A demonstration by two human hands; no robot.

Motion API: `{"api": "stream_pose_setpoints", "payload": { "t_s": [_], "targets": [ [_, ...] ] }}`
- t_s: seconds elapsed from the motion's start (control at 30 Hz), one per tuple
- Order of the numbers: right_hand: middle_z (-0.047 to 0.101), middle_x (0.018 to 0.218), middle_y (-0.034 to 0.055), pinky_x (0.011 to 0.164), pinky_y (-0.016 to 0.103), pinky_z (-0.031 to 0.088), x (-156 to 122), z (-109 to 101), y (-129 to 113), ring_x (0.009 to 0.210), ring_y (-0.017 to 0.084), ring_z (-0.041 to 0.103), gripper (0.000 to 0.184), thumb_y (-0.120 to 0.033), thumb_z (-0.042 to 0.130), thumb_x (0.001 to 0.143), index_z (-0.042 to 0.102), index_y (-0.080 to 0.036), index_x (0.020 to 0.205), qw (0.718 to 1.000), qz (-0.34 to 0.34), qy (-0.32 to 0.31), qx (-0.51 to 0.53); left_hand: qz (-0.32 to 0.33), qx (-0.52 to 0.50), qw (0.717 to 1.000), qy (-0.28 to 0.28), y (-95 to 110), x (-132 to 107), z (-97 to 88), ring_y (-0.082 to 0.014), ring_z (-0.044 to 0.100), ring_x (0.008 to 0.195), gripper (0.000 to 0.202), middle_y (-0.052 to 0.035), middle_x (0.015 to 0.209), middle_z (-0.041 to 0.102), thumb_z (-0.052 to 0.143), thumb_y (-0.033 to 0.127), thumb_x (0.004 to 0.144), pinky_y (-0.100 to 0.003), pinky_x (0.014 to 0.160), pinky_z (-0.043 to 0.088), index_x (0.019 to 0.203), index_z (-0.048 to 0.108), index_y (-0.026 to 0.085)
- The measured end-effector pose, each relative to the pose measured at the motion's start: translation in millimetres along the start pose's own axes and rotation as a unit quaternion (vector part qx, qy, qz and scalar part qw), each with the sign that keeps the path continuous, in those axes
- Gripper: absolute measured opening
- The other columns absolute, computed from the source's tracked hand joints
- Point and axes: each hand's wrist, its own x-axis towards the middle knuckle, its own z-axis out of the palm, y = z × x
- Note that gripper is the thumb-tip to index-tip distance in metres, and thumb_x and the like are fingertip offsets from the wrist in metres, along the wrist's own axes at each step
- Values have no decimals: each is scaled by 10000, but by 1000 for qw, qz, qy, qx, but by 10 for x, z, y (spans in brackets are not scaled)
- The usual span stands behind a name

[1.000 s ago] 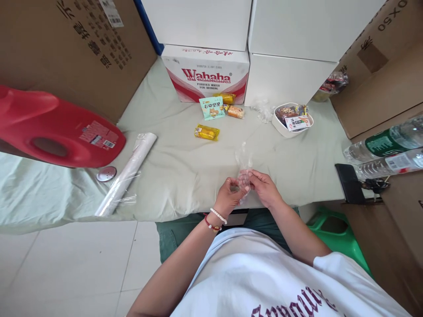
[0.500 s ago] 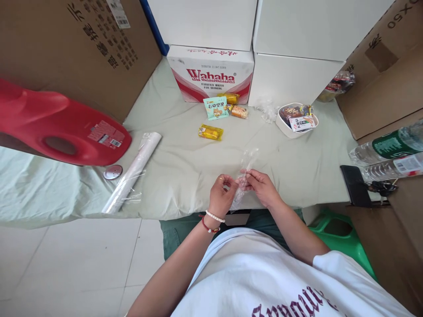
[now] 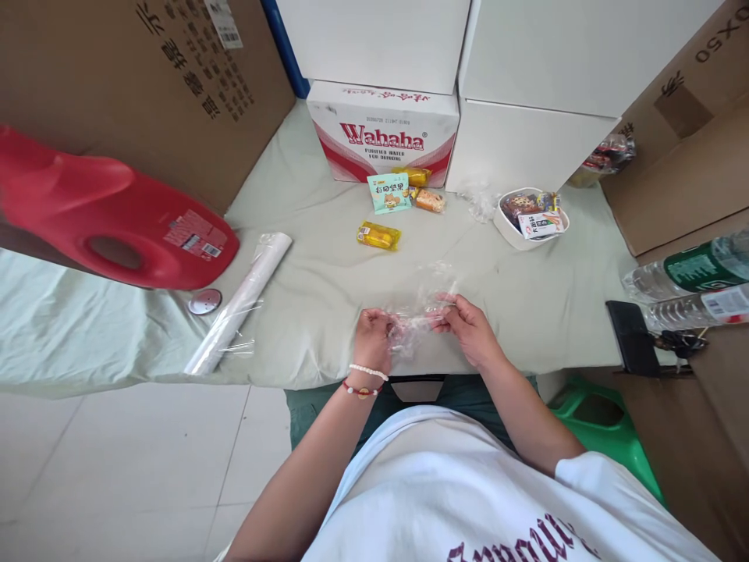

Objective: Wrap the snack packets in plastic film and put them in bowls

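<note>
Holding clear plastic bag (image 3: 418, 308) stretched between left hand (image 3: 371, 339) and right hand (image 3: 468, 328), both pinched on it (near desk (image 3: 316, 289) edge); calls for gentle, even pull.

Your plastic bag (image 3: 418, 312) is clear, the snack packet (image 3: 379, 235) beyond it yellow, the jug (image 3: 117, 222) left of it red.

Clear crinkly plastic film (image 3: 420, 308) between both hands, matt pale cloth (image 3: 328, 273), glossy red plastic jug (image 3: 111, 222) at ten o'clock, matt brown cardboard box (image 3: 134, 86)

Bright, even light; sharp centre, perhaps wide-angle bowing at edges.
</note>
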Motion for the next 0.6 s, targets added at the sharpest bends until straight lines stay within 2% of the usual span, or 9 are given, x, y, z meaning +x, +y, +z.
{"api": "stream_pose_setpoints", "payload": {
  "t_s": [0.07, 0.17, 0.27, 0.4, 0.47, 0.53, 0.6],
  "targets": [
    [760, 931, 40, 796, 355, 595, 32, -57, -4, 831, 197, 715, 463, -547, 738, 816, 660, -256, 1167, 1000, 0, 16, 16, 14, -15, 999, 50, 49, 84, -58, -118, 612, 558, 299, 55, 706, 642, 680, 369, 764, -207, 496, 446, 884, 431, 255],
    [730, 876, 22, 707, 304, 562, 121, -185, 15, 763, 163, 663, 449, -521, 769, 773, 657, -242, 1106, 999, 16, 26, 29, 56, -7, 993, 100, 123, 235, -174, -78, 508, 436, 280, 104, 631, 560, 672, 330, 797, -174, 426, 354, 904, 425, 253],
    [703, 842, 21, 626, 287, 529, 266, -346, 49, 722, 160, 622, 411, -501, 747, 771, 658, -232, 1068, 999, 26, 21, -22, 103, 53, 988, 104, 183, 407, -334, -63, 438, 385, 216, 126, 568, 483, 641, 298, 854, -171, 415, 337, 889, 434, 248],
    [705, 869, 28, 671, 325, 540, 474, -552, 59, 705, 167, 620, 333, -413, 655, 832, 664, -224, 1107, 983, -37, 34, -175, 176, 212, 958, 83, 336, 583, -617, -99, 507, 470, 104, 62, 612, 535, 618, 205, 868, -206, 439, 385, 863, 514, 211],
    [718, 900, 31, 733, 349, 549, 545, -604, 45, 694, 163, 629, 317, -359, 600, 863, 661, -222, 1143, 971, -70, 28, -226, 225, 241, 937, 112, 481, 586, -720, -114, 549, 582, 109, 23, 716, 578, 611, 117, 827, -225, 521, 453, 864, 544, 193],
    [729, 915, 34, 761, 360, 544, 582, -600, 35, 678, 160, 631, 313, -327, 559, 881, 656, -219, 1159, 963, -93, 18, -252, 284, 260, 914, 132, 652, 517, -731, -131, 594, 748, 148, -10, 869, 616, 584, 65, 807, -253, 696, 526, 894, 594, 185],
    [735, 924, 38, 761, 356, 540, 595, -544, 46, 672, 161, 634, 318, -310, 534, 893, 649, -219, 1175, 958, -108, 8, -266, 336, 290, 891, 97, 798, 412, -626, -153, 626, 910, 186, -23, 974, 653, 577, 68, 816, -291, 897, 536, 912, 672, 196]
  ]
}}
